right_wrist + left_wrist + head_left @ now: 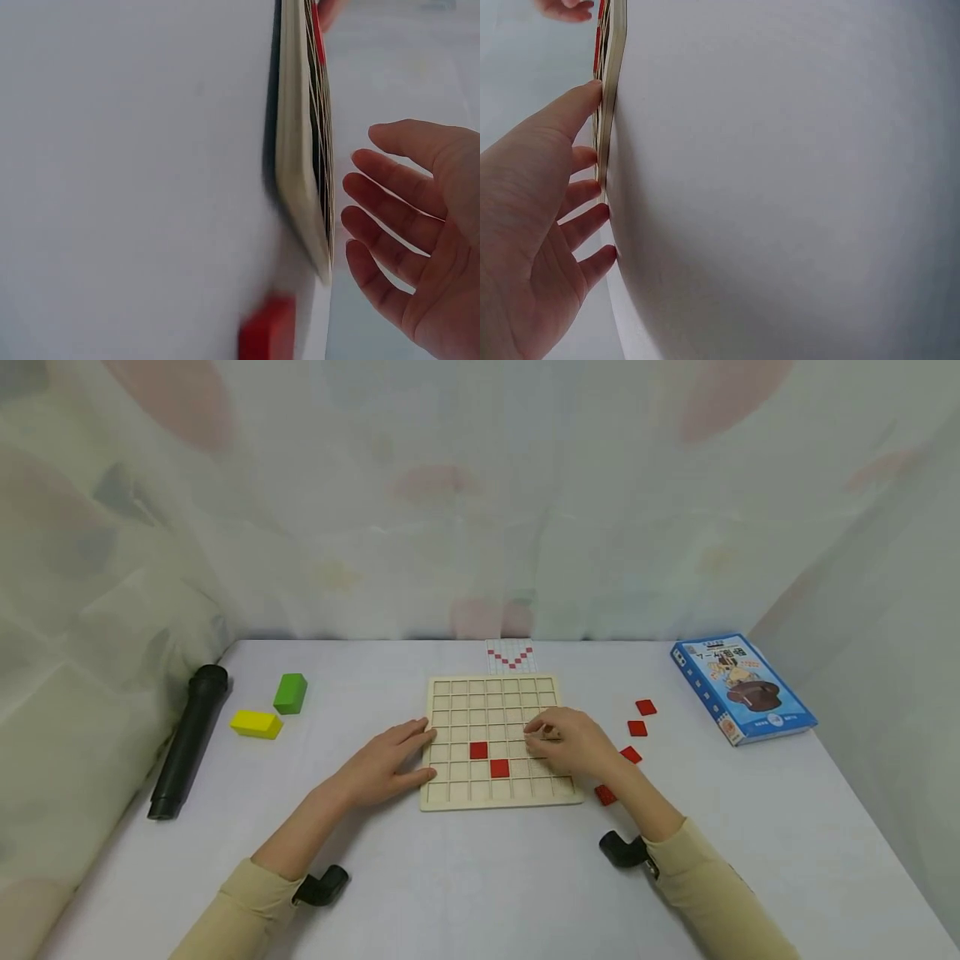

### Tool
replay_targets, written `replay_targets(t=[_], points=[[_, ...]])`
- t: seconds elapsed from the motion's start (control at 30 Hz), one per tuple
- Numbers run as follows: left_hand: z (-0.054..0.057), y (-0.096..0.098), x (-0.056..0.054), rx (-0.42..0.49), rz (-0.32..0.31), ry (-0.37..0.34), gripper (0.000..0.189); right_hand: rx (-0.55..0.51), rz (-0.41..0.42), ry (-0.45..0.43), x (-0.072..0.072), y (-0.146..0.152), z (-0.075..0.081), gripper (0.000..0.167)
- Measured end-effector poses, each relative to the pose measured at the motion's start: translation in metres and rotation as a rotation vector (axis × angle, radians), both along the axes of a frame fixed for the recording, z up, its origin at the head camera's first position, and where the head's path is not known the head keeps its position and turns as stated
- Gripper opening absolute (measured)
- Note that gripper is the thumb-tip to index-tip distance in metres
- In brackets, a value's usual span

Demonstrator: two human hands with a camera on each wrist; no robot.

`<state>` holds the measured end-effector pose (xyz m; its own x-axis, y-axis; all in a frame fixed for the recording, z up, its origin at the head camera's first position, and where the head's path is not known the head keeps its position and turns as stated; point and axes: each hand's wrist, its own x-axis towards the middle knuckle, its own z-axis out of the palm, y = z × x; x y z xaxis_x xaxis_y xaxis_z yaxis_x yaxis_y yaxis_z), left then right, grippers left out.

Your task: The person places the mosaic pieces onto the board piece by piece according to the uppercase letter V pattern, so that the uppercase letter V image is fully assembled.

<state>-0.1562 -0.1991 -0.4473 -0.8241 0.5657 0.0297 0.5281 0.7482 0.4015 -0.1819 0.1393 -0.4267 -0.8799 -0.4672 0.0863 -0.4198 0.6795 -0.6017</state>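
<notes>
A pale wooden grid board (501, 803) lies on the table in the head view. Two red square tiles sit in its cells, one tile (478, 750) diagonally up and left of the other tile (499, 768). My left hand (385, 764) rests at the board's left edge, thumb on the rim and fingers extended, as the left wrist view also shows. Over the right part of the board hovers my right hand (573, 742); in the right wrist view its fingers (390, 180) are loosely bent and hold nothing. Several loose red tiles (637, 728) lie right of the board.
Behind the board is a small pattern card (512, 657) with red squares in a V shape. A blue box (746, 689) lies at the right. On the left are a green block (290, 693), a yellow block (256, 724) and a black tube (189, 742).
</notes>
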Motion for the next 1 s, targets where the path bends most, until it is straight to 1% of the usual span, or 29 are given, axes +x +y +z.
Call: replay_targets(t=[0.13, 0.3, 0.43, 0.53, 0.67, 0.77, 1.0], points=[[0.000, -0.001, 0.000, 0.004, -0.004, 0.007, 0.068, 0.000, -0.054, 0.011, 0.000, 0.030, -0.001, 0.017], [0.000, -0.001, 0.000, 0.011, -0.008, 0.012, 0.068, 0.030, -0.131, 0.034, 0.001, 0.066, -0.002, 0.018], [-0.001, -0.001, 0.000, 0.018, -0.009, 0.013, 0.068, 0.062, -0.185, 0.050, 0.001, 0.091, -0.003, 0.020], [0.000, 0.000, 0.000, 0.019, -0.007, 0.010, 0.068, 0.098, -0.220, 0.044, 0.001, 0.107, -0.003, 0.020], [-0.001, 0.000, 0.001, 0.017, -0.005, 0.010, 0.068, 0.121, -0.243, 0.015, 0.002, 0.122, -0.002, 0.021], [-0.001, 0.001, 0.001, 0.021, -0.009, 0.020, 0.068, 0.130, -0.246, 0.003, 0.003, 0.129, -0.001, 0.022], [-0.002, 0.000, 0.001, 0.028, -0.012, 0.043, 0.067, 0.155, -0.235, 0.017, 0.001, 0.134, -0.002, 0.025]])
